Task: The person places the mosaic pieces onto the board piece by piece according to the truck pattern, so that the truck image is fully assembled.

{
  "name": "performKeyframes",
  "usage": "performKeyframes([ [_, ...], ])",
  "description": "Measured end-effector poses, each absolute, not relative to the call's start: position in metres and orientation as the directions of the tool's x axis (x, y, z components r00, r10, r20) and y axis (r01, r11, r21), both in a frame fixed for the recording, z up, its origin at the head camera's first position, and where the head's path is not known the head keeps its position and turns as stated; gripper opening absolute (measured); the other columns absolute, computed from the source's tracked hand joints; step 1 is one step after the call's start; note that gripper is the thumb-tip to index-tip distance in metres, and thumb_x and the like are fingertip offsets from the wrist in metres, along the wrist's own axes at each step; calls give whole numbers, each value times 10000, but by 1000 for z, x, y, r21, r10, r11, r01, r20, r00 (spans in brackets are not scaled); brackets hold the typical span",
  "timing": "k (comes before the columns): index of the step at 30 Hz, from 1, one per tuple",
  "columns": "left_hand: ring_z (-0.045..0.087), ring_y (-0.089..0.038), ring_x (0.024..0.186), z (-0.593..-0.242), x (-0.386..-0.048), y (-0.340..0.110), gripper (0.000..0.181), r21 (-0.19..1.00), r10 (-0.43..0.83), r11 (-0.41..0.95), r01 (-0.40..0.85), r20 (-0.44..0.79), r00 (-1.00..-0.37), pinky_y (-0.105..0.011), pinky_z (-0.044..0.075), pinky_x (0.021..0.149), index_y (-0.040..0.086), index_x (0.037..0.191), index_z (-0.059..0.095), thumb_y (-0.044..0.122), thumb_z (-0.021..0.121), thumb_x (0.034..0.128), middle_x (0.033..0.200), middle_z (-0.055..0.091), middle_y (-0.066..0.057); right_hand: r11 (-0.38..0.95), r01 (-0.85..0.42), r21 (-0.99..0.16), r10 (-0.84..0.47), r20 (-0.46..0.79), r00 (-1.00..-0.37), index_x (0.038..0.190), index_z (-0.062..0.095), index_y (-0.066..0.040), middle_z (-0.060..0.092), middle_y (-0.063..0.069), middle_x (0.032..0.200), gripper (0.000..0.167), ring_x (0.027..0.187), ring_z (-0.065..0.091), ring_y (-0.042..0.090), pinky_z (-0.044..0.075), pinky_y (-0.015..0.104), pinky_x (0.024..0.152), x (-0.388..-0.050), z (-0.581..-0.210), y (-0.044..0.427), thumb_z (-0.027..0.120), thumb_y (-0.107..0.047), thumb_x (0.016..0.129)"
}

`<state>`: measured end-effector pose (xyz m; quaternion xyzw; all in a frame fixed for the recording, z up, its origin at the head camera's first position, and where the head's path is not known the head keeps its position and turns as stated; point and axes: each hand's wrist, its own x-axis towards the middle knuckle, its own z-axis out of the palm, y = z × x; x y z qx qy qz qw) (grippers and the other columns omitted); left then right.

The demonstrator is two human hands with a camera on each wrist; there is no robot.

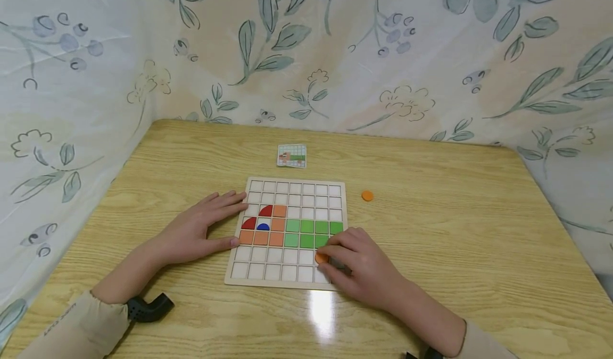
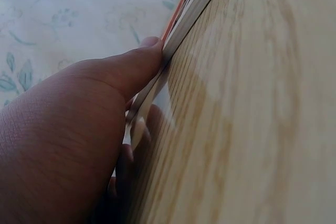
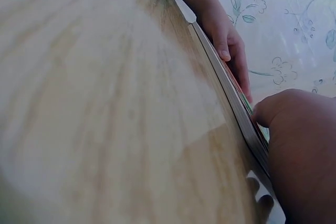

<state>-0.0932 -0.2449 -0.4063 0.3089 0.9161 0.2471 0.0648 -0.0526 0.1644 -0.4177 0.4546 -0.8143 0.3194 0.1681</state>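
Observation:
A wooden grid board (image 1: 274, 272) lies flat on the table. My left hand (image 1: 198, 231) rests beside its left edge, thumb and fingers extended and touching the frame; the left thumb (image 2: 142, 61) meets the board's edge in the left wrist view. At the board's lower right, my right hand (image 1: 361, 268) pinches an orange round disc (image 1: 321, 258) between thumb and fingers, over the cells below the green squares (image 1: 307, 233). Orange squares (image 1: 261, 238), dark red quarter-circles (image 1: 266, 211) and a blue half-circle (image 1: 263, 226) fill cells at the left. The right hand hides the lower right corner.
Another orange disc (image 1: 367, 195) lies on the table right of the board. Beyond the board's far edge is a small card (image 1: 291, 156) with a grid picture. The wood-grain table (image 1: 455, 215) reaches a leaf-patterned cloth (image 1: 335, 56) at the back and sides.

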Motion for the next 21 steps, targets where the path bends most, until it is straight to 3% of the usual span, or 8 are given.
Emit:
performKeyframes([
  [7, 264, -276, 1650, -406, -93, -245, 809, 498, 593, 690, 526, 27, -805, -446, 130, 1357, 237, 1683, 471, 576, 753, 1005, 1782, 315, 36, 363, -846, -391, -594, 602, -533, 1086, 823, -86, 728, -4, 1053, 163, 959, 656, 162, 514, 312, 848, -57, -416, 163, 787, -235, 1028],
  [14, 265, -269, 1650, -407, -94, -246, 809, 493, 599, 686, 535, 34, -800, -455, 138, 1355, 242, 1685, 467, 580, 750, 1006, 1781, 317, 37, 416, -821, -392, -583, 578, -571, 1111, 832, -54, 729, 8, 1070, 224, 977, 645, 175, 518, 331, 866, -63, -417, 169, 845, -237, 982],
  [21, 266, -269, 1649, -407, -94, -245, 808, 494, 597, 687, 532, 33, -802, -476, 150, 1353, 245, 1685, 466, 581, 747, 1007, 1781, 314, 47, 485, -798, -359, -548, 586, -597, 1132, 825, -18, 731, 52, 1079, 237, 930, 625, 213, 531, 413, 838, -82, -418, 179, 853, -109, 915],
])
